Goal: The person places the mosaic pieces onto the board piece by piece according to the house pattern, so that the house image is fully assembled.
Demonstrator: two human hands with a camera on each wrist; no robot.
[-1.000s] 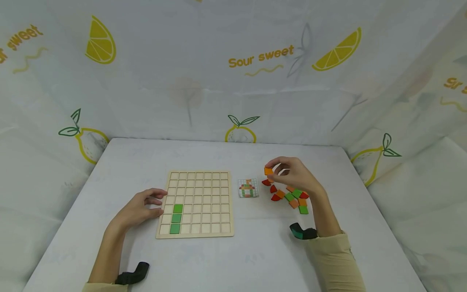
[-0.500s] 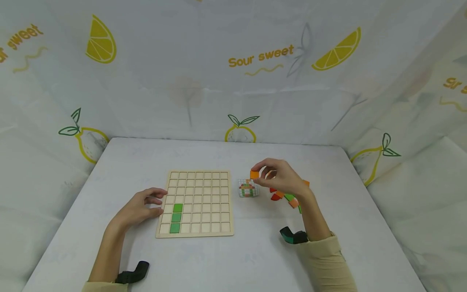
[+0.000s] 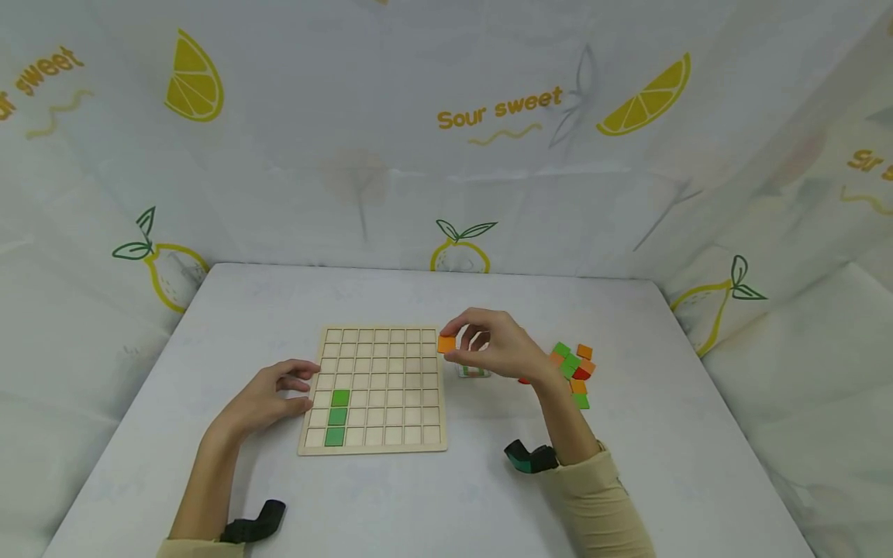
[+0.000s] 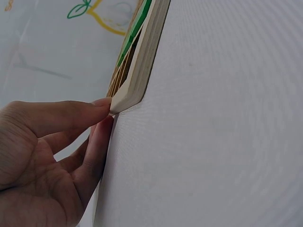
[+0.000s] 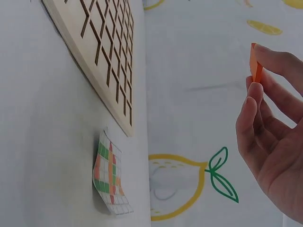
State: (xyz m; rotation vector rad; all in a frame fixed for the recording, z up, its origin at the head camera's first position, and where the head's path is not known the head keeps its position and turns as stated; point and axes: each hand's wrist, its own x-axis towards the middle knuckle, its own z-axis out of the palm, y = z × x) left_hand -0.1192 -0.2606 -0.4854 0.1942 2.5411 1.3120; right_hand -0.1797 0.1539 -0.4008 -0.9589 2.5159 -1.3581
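My right hand (image 3: 497,345) pinches an orange square tile (image 3: 446,344) between thumb and fingers, raised at the right edge of the wooden grid board (image 3: 377,451). In the right wrist view the orange tile (image 5: 254,61) is seen nearly edge-on, apart from the board (image 5: 90,78). Three green tiles (image 3: 337,417) form a column in the board's lower left cells. At the board's left edge, the fingertips and thumb of my left hand (image 3: 268,397) touch the rim. The left wrist view shows the left thumb against a corner of the board (image 4: 130,92).
A small pattern card (image 5: 108,175) lies right of the board, partly covered by my right hand in the head view. Beyond it are several loose green, orange and red pieces (image 3: 568,368), some hidden by the right arm. A printed cloth (image 3: 314,155) hangs behind the table.
My right hand has carried the orange tile leftward from above the loose pieces, across the card, to the board's right edge. The left hand and the board have stayed put.
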